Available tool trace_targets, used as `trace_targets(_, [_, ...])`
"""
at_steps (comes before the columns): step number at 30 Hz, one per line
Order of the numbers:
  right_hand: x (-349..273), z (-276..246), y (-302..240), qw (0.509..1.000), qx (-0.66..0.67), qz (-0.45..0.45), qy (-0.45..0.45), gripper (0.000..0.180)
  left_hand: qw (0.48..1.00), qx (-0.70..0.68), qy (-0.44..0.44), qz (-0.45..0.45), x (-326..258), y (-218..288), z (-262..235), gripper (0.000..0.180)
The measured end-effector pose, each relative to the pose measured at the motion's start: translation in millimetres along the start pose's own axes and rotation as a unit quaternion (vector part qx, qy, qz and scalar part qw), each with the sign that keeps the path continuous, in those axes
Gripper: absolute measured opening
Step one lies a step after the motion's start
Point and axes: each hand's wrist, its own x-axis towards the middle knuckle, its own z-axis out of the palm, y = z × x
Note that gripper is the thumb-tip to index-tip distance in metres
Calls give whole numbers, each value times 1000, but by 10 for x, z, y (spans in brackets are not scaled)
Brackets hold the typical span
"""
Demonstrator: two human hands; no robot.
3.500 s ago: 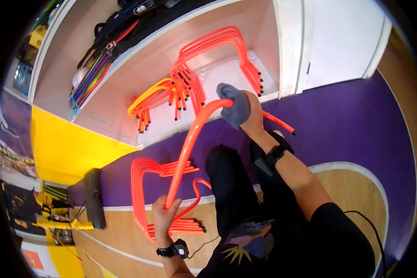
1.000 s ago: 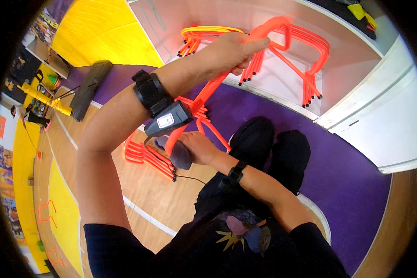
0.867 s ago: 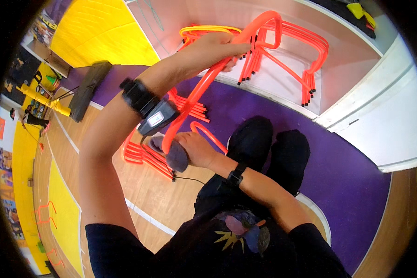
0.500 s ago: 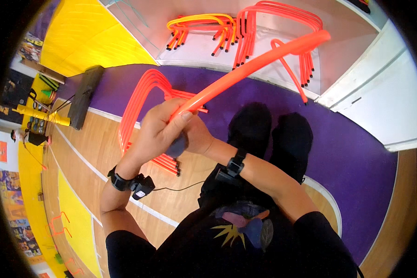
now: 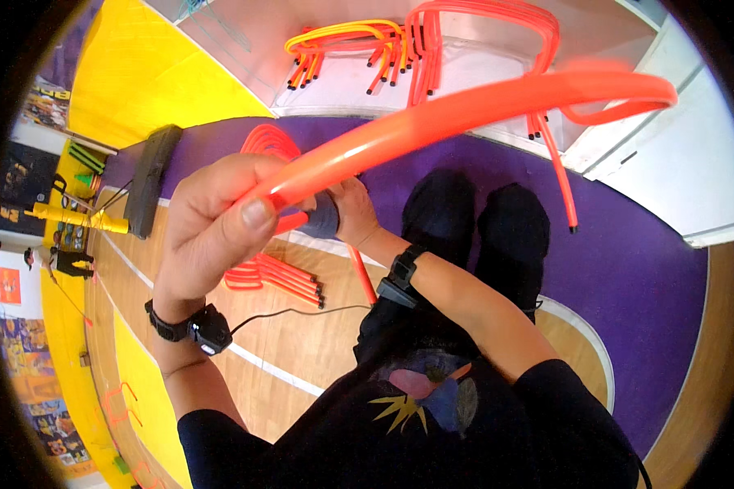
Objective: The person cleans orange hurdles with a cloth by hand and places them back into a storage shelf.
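Note:
An orange tube training hurdle is held up in front of me, its far end bending round to a leg with a black tip. My left hand is closed around the near end of its bar, thumb on top. My right hand grips a dark grey cloth-like piece, which sits against a near part of the orange tube. Some of the right fingers are hidden behind it. Below my hands, a stack of similar orange hurdles rests on the floor, partly covered by my left hand.
More orange hurdles and smaller yellow and orange ones stand on a white shelf ahead. A white cabinet is at the right. A long dark padded object lies at the left. At far left another person is visible.
The hurdle has come closer and its far end has swung right. My left hand has shifted left and apart from the right hand, exposing more of the grey piece.

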Motion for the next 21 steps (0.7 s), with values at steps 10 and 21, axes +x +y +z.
trace_targets(10, [-254, -136, -161, 920, 68, 308, -233, 41, 986, 140, 85, 37, -66, -6, -136, 31])
trace_targets(21, [-680, -634, 196, 855, 256, 258, -370, 65, 977, 77, 201, -2, -354, -640, -463, 28])
